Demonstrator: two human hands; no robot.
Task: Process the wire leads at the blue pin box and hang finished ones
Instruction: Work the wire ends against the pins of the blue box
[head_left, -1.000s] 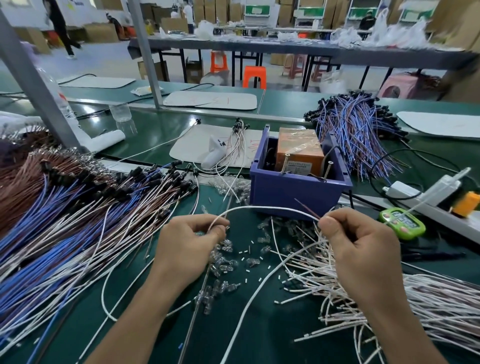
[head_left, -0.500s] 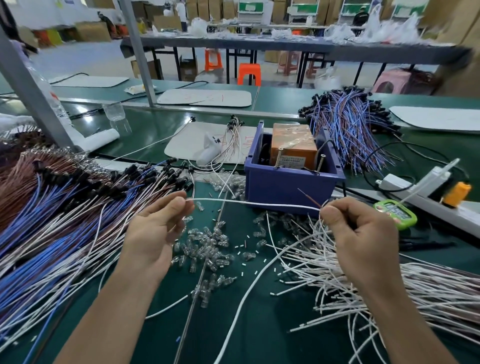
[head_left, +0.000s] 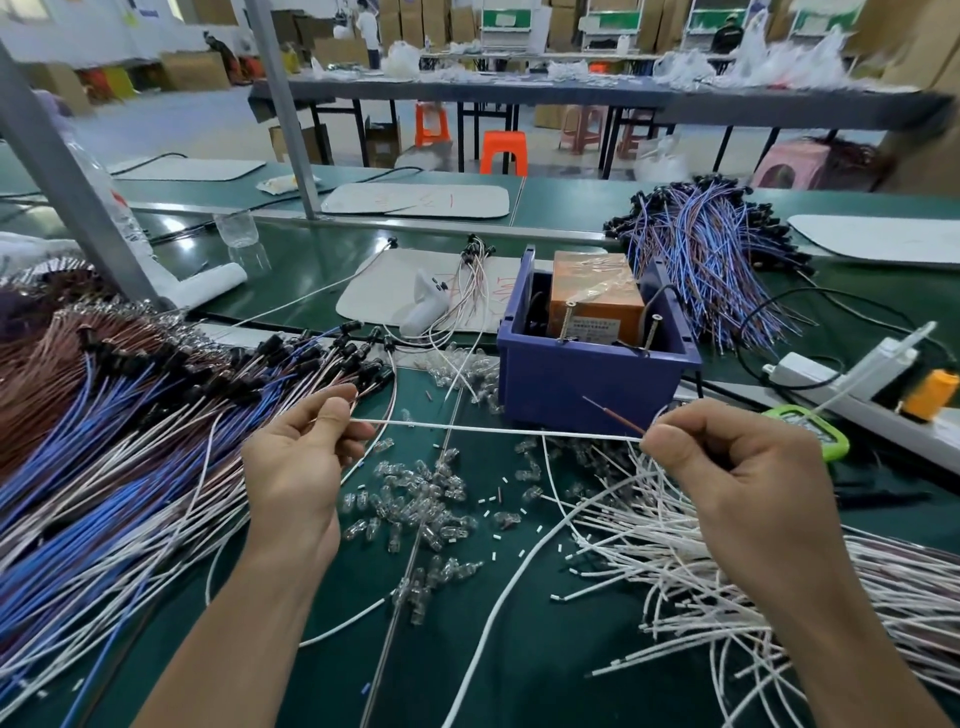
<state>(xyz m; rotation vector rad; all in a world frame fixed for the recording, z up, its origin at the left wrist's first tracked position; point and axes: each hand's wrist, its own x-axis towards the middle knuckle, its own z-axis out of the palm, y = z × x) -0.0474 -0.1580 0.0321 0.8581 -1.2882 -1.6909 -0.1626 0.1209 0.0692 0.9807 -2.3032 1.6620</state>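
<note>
Observation: one white wire lead (head_left: 498, 429) is drawn out nearly straight and level in the air between both hands, just in front of the blue pin box (head_left: 587, 384) and above the green surface (head_left: 519, 649). The left hand (head_left: 296, 467) pinches one end between thumb and curled fingers. The right hand (head_left: 727, 467) is curled into a loose fist and pinches the lead at thumb and forefinger, with a thin brown strand (head_left: 613, 415) poking up out of the same grip toward the box. I cannot tell whether that strand belongs to this lead or is a separate one. My judgement on handling: the lead is very light and limp, and it holds its line only because it is under tension. If either end slackens, it will droop and curl. The insulation looks smooth, so I would hold it with a fingertip pinch close to the end, leaving the tip free to present to the two screw-like pins (head_left: 569, 322) standing at the box's near edge. A hard pull risks slipping the jacket; a firm, short grip is enough. Hazards noted: the loose heap of white leads (head_left: 701, 571) lies directly under the right hand and could snag, and small clear bulbs (head_left: 426, 509) are scattered below the span. I can identify no hanging place for finished leads in this view.
</note>
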